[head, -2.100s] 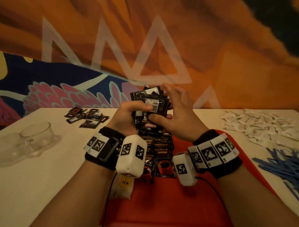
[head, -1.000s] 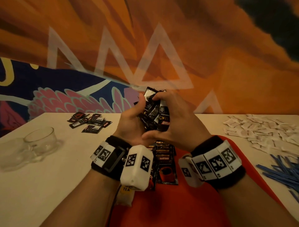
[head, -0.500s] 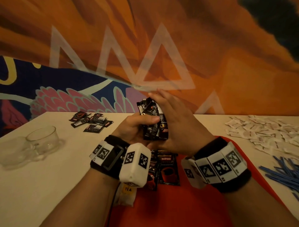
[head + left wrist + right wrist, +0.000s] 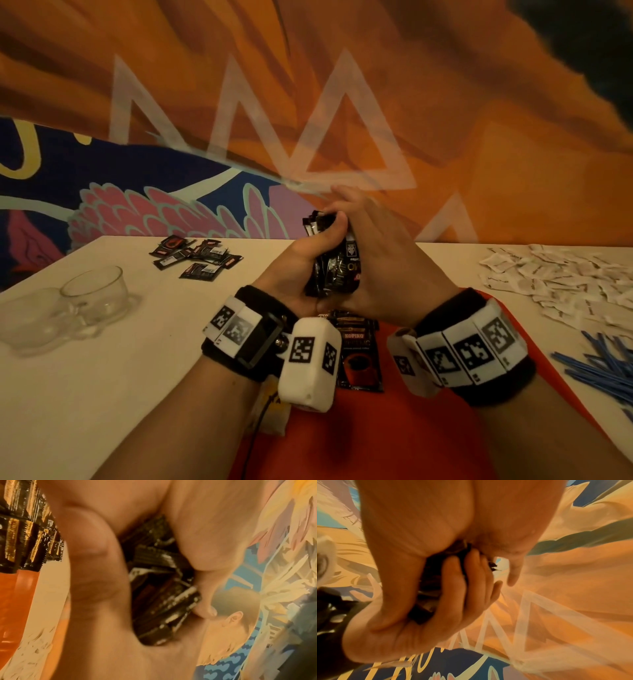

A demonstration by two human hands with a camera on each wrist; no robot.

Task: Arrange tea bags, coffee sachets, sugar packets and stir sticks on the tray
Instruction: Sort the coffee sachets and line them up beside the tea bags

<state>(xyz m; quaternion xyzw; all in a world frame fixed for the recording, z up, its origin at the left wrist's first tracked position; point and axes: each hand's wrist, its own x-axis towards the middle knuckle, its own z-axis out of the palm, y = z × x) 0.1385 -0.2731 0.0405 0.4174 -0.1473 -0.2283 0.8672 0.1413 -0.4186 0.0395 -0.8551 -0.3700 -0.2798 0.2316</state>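
Both hands hold one bundle of black coffee sachets (image 4: 337,274) upright above the far end of the red tray (image 4: 376,438). My left hand (image 4: 308,253) grips it from the left, thumb hooked over its top. My right hand (image 4: 373,250) wraps the right side, fingers running up along it. The left wrist view shows the bundle (image 4: 163,597) wedged between the two palms, and the right wrist view shows only dark sachet edges (image 4: 428,588). An overlapping row of coffee sachets (image 4: 358,353) lies on the tray under my wrists. A tea bag (image 4: 272,411) peeks out below my left wrist.
Loose coffee sachets (image 4: 195,257) lie at the table's far left. Two glass cups (image 4: 92,294) stand at the left edge. White sugar packets (image 4: 565,281) are heaped at the far right, with blue stir sticks (image 4: 603,366) in front of them.
The fanned handful of sachets has been squeezed into a tight upright bundle. My left thumb has come over its top, and my right fingers have closed along its side.
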